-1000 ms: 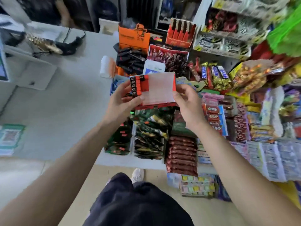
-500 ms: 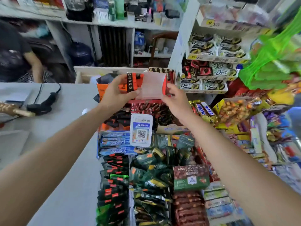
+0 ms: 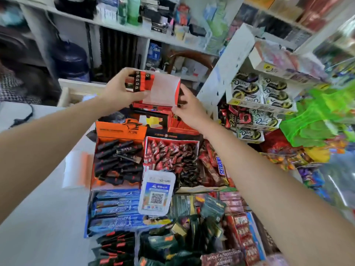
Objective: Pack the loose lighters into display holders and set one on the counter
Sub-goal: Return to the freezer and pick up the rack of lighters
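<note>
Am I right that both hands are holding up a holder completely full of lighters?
Not quite: the head view shows the left hand and right hand holding the holder, but it is mostly empty, with lighters only at its left end.

Reading "Dove" in script on the black-and-gold pouches (image 3: 247, 89) racked at right (repeating on the lower tiers too). Showing "SNICKERS" in blue capitals, running lengthwise, on a brown bar (image 3: 220, 166) among the sweets. Bearing "WHOLE ALMOND DARK" in pale capitals on a dark red carton (image 3: 223, 256) at the bottom edge. Carrying a QR code on a white card (image 3: 156, 192), its small print blurring. Blurring beyond reading: characters on the orange box (image 3: 119, 131) lid.
</note>
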{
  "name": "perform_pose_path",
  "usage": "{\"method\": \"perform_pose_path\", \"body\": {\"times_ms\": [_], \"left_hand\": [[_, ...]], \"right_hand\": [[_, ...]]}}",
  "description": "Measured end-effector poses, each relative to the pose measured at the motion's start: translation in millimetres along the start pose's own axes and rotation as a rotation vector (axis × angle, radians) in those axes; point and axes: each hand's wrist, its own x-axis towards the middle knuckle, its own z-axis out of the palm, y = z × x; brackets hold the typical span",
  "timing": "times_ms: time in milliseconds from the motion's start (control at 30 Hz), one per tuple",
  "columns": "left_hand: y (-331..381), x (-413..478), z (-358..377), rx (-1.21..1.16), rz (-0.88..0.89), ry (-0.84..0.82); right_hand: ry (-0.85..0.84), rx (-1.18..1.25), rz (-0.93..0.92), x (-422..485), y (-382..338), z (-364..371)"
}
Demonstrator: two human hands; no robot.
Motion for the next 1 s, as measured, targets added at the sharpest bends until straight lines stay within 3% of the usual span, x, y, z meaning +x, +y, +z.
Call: {"method": "perform_pose_path", "body": {"times_ms": [167,267,467,600,800,1000], "left_hand": [[-21.1,24.1,-8.1,0.172,-0.099,-0.08],[-28.8,28.8,-6.5,0.257,-0.14,-0.14],[-39.6,27.2,6.3,0.371,-0.209,-0.216],[-36.9,25.3,10.4,0.417,-0.191,-0.249],[-29.7,21.0,-0.5,0.502,-0.171,-0.333],[-31.4,10.1,9.3,0.549,-0.142,-0.206]], "right_hand": [[-0.018,-0.136,0.051,19.0,8.0,13.0],[0.007,-0.355,-0.022,24.1,11.5,19.7],[-0.106,-0.704,-0.13,22.9,13.5,35.4],[-0.061,-0.768,-0.145,26.4,16.0,38.0],[-0.151,-0.807,-0.15,29.1,15.5,33.2],[-0.183,-0.832,-0.147,25.4,17.9,34.1]]}}
